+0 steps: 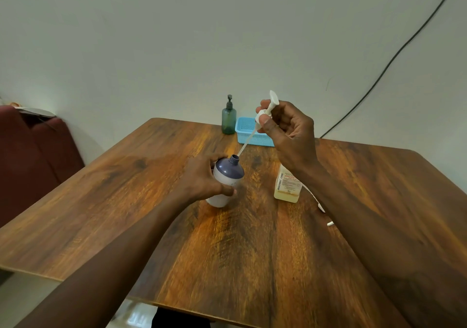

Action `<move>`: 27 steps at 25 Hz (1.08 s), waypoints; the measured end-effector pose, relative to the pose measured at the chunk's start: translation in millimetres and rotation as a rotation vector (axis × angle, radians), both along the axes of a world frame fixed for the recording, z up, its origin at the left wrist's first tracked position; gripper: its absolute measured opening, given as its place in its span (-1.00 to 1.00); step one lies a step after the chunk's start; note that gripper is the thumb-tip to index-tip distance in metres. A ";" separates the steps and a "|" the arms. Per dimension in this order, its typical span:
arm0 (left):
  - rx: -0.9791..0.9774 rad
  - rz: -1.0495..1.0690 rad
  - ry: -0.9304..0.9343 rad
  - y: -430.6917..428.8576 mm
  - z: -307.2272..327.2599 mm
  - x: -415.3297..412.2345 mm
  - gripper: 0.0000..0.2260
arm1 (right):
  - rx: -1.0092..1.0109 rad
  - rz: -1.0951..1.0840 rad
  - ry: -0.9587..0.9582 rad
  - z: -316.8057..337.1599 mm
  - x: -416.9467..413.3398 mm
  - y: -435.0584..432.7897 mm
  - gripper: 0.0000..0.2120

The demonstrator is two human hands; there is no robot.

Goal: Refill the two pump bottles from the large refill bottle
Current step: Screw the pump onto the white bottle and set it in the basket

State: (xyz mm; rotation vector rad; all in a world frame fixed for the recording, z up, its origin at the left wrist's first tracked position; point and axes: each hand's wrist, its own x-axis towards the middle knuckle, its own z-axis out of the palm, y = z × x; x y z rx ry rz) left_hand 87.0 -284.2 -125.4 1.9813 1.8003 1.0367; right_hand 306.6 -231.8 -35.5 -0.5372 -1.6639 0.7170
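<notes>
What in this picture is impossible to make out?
- Head view: top of the refill bottle, hidden behind the right hand's wrist.
- Its small label print, too small to read.
- Liquid level in the purple-topped bottle, opaque and partly covered by the left hand.

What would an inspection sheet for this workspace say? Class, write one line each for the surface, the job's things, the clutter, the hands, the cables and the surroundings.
Surface: wooden table, bare grain, no spills seen.
Job's things: purple-topped bottle, tilted, neck open; white pump lifted out, its tube tip at the neck; labelled bottle of yellowish liquid upright, top hidden by the right arm; green pump bottle upright at the far edge, pump on.
Clutter: blue basket by the green bottle; small white piece beside the right forearm.
Hands: left hand grips the purple-topped bottle; right hand holds the pump.
Cables: black cable running down the wall.
Surroundings: plain wall; dark red seat at left.
</notes>
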 end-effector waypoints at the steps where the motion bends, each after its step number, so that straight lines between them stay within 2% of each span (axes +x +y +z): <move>1: 0.004 -0.010 0.001 0.4 0.6 1.3 -0.21 | 0.002 -0.002 0.009 1.1 1.0 -0.1 -0.73; 5: 0.005 -0.029 -0.012 -0.3 1.8 7.3 -0.26 | -0.037 0.049 0.016 4.0 1.8 -0.9 -0.73; 14: 0.010 -0.024 -0.130 -8.0 8.9 17.7 -0.08 | -0.186 0.103 0.099 7.7 14.3 5.5 -0.74; 17: 0.044 -0.048 -0.124 -8.4 17.3 25.0 -0.10 | -0.206 0.131 0.015 1.8 12.1 6.4 -0.75; 23: 0.147 -0.059 -0.193 -6.7 40.2 45.9 -0.28 | -0.202 0.136 -0.185 -9.2 2.3 4.6 -0.73; 27: 0.198 -0.071 -0.178 -5.7 48.8 51.4 -0.26 | -0.142 0.067 -0.339 -11.0 7.1 3.7 -0.72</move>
